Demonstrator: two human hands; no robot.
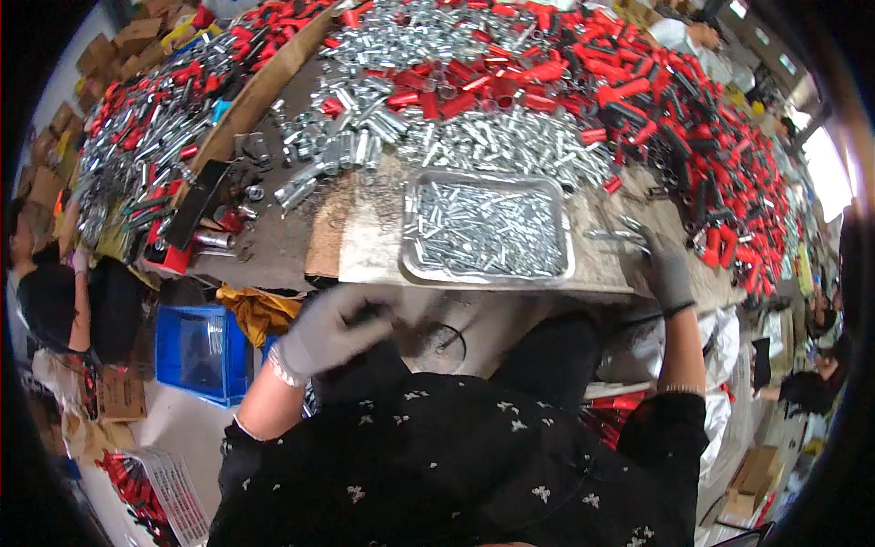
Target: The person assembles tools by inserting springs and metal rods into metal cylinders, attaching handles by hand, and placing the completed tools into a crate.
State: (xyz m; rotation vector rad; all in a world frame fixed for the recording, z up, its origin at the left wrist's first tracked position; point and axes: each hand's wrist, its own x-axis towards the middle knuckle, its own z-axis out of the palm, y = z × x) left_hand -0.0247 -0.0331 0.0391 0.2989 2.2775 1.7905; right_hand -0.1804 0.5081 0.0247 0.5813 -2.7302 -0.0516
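My left hand, in a grey glove, hovers below the table's front edge with its fingers curled; the blur hides whether anything is in it. My right hand, also grey-gloved, rests on the table's right front corner, fingers closed around a few thin metal parts. Between the hands sits a shallow metal tray filled with small silver pins. Behind it spreads a heap of silver metal tubes mixed with red and black handles.
A wooden divider separates a second heap of parts at the left. A blue crate stands on the floor at lower left beside cardboard boxes. Other people sit at the far left and the right edge.
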